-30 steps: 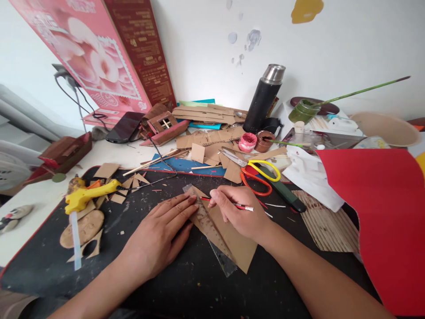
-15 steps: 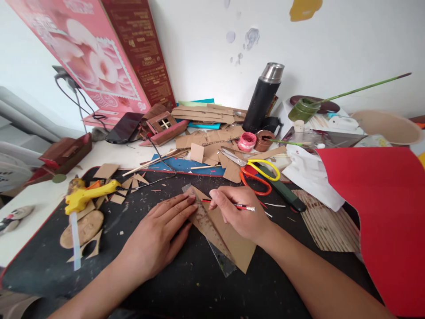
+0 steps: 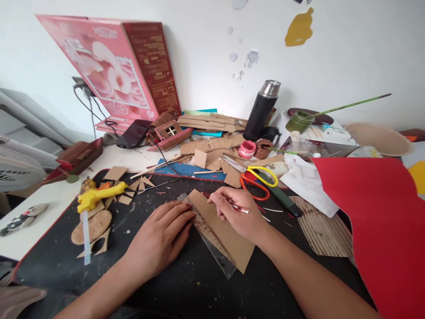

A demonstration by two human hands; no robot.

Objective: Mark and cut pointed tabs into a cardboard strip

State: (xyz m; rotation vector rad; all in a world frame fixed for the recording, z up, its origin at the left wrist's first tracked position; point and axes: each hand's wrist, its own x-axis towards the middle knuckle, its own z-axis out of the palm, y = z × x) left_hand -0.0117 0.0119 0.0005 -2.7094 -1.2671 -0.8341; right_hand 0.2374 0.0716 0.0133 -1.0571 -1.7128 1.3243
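A clear triangular ruler (image 3: 217, 252) lies slanted along the left side of a piece of brown cardboard (image 3: 237, 239) on the black mat. My left hand (image 3: 166, 235) rests flat, its fingertips pressing on the ruler's upper end. A red pencil (image 3: 239, 208) is pinched in my closed right hand (image 3: 237, 212), over the cardboard's upper right part. The pencil's tip is partly hidden by the fingers, so I cannot tell whether it touches. Scissors (image 3: 254, 175) with yellow and orange handles lie just beyond my right hand.
A yellow glue gun (image 3: 99, 195) lies at left among cardboard scraps. Behind stand paint jars (image 3: 247, 149), a black thermos (image 3: 260, 110) and a small model house-boat (image 3: 169, 133). Red card (image 3: 375, 221) and corrugated cardboard (image 3: 322, 226) occupy the right side.
The view has shifted and tilted. The ruler now sits further left on the cardboard, baring more of it. My right hand still grips the pencil, with its shaft more hidden.
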